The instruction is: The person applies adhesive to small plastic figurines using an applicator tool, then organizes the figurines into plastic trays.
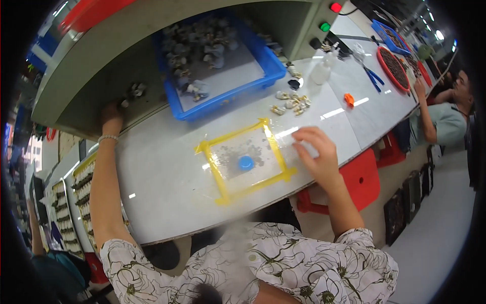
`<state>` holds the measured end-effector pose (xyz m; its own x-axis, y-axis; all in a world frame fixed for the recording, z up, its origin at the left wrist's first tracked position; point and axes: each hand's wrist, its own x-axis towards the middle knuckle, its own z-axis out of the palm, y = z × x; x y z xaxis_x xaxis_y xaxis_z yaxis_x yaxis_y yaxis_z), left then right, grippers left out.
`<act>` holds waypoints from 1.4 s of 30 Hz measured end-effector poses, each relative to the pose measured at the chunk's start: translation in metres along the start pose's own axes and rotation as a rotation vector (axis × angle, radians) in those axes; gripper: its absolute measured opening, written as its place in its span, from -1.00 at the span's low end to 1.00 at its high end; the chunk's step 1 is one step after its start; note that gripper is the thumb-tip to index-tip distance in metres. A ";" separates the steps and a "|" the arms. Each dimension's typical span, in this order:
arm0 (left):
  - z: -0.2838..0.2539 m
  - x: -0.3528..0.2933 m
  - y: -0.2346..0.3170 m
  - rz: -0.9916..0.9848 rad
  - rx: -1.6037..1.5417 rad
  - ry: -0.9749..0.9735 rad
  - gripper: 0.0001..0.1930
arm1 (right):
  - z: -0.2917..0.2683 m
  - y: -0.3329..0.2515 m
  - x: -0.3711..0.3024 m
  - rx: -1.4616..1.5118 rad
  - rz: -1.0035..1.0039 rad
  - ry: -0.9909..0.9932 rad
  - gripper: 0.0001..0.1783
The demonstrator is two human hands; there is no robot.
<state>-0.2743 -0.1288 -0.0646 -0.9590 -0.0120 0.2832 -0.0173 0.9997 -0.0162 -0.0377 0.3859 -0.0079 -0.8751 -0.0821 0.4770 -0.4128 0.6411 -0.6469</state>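
Note:
My left hand reaches into the shadowed space under the grey cabinet, wearing a bead bracelet. Its fingers look closed, with a small pale piece at their tips that I cannot make out. Just beyond them lies a little heap of white and grey parts. Above the table's right part, my right hand is raised, its fingers bent and apart, with nothing visible between them. To its left, a rectangle of yellow tape frames a wet, grey-smudged patch. A round blue cap sits inside that frame.
A blue tray of small white parts stands partly under the cabinet. Loose white-and-gold parts, a white bottle, an orange piece and blue-handled pliers lie rightward. A red stool and another person are at right.

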 end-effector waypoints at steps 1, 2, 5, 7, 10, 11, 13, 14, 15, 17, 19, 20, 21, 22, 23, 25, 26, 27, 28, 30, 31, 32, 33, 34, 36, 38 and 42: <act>-0.001 0.001 0.011 0.026 -0.018 -0.008 -0.75 | -0.010 0.013 0.005 -0.027 0.060 0.033 -0.76; -0.006 0.002 0.020 0.029 -0.002 -0.006 -0.76 | -0.018 0.023 0.010 -0.069 0.153 0.038 -0.76; -0.021 -0.012 0.030 0.049 -0.036 0.020 -0.76 | -0.028 0.039 0.026 -0.101 0.217 0.008 -0.75; -0.040 -0.035 0.032 0.055 -0.075 0.046 -0.76 | -0.024 0.047 0.033 -0.169 0.173 -0.023 -0.78; -0.093 -0.085 0.069 -0.100 -0.778 -0.038 -0.77 | -0.015 0.050 0.041 -0.276 0.222 -0.086 -0.81; -0.115 -0.105 0.091 -0.185 -0.943 -0.129 -0.77 | -0.011 0.050 0.043 -0.325 0.322 -0.112 -0.82; -0.130 -0.146 0.104 -0.249 -1.416 -0.266 -0.76 | -0.003 0.056 0.044 -0.341 0.332 -0.106 -0.81; -0.141 -0.167 0.116 -0.322 -1.574 -0.323 -0.75 | 0.002 0.061 0.045 -0.360 0.352 -0.093 -0.79; -0.152 -0.187 0.127 -0.398 -1.733 -0.375 -0.74 | 0.001 0.063 0.044 -0.347 0.337 -0.113 -0.79; -0.158 -0.225 0.132 -0.462 -1.973 -0.490 -0.72 | 0.001 0.066 0.040 -0.302 0.244 -0.066 -0.80; -0.157 -0.252 0.146 -0.545 -2.093 -0.475 -0.71 | 0.001 0.067 0.035 -0.219 0.259 -0.078 -0.81; -0.155 -0.263 0.154 -0.594 -2.225 -0.488 -0.70 | 0.002 0.063 0.032 -0.160 0.293 -0.065 -0.81; -0.150 -0.272 0.160 -0.615 -2.227 -0.466 -0.70 | 0.005 0.052 0.030 -0.153 0.283 -0.086 -0.81; -0.144 -0.279 0.166 -0.622 -2.336 -0.451 -0.69 | 0.007 0.040 0.028 -0.170 0.143 -0.082 -0.81; -0.139 -0.285 0.172 -0.626 -2.448 -0.439 -0.68 | 0.010 0.028 0.025 -0.189 0.006 -0.076 -0.80; -0.131 -0.289 0.185 -0.650 -2.502 -0.430 -0.67 | 0.016 0.012 0.019 -0.234 -0.088 -0.153 -0.78; -0.128 -0.289 0.190 -0.660 -2.551 -0.435 -0.66 | 0.019 0.007 0.016 -0.281 -0.176 -0.216 -0.77; -0.127 -0.289 0.194 -0.667 -2.557 -0.433 -0.66 | 0.023 0.003 0.015 -0.284 -0.177 -0.223 -0.77; -0.125 -0.289 0.198 -0.673 -2.622 -0.445 -0.65 | 0.026 0.000 0.013 -0.313 -0.228 -0.259 -0.76; -0.123 -0.290 0.202 -0.686 -2.694 -0.457 -0.64 | 0.028 -0.003 0.011 -0.346 -0.279 -0.302 -0.76; -0.123 -0.290 0.203 -0.695 -2.735 -0.459 -0.63 | 0.029 -0.005 0.011 -0.350 -0.284 -0.314 -0.75; -0.123 -0.290 0.203 -0.705 -2.776 -0.460 -0.62 | 0.029 -0.006 0.011 -0.353 -0.289 -0.327 -0.75; -0.124 -0.291 0.204 -0.710 -2.781 -0.459 -0.62 | 0.029 -0.007 0.009 -0.355 -0.288 -0.332 -0.75; -0.125 -0.292 0.206 -0.763 -2.787 -0.433 -0.61 | 0.031 -0.006 0.008 -0.377 -0.324 -0.315 -0.74; -0.128 -0.292 0.208 -0.820 -2.794 -0.401 -0.61 | 0.033 -0.007 0.005 -0.396 -0.362 -0.301 -0.73; -0.131 -0.290 0.209 -0.897 -2.721 -0.402 -0.62 | 0.035 -0.010 0.001 -0.386 -0.288 -0.218 -0.73; -0.130 -0.291 0.210 -0.907 -2.720 -0.405 -0.64 | 0.033 -0.007 -0.005 -0.358 -0.341 -0.235 -0.75</act>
<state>0.0379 0.0875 -0.0262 -0.9135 0.1605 -0.3738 -0.2648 -0.9322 0.2469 -0.0382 0.3563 -0.0255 -0.7567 -0.4725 0.4518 -0.6070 0.7646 -0.2169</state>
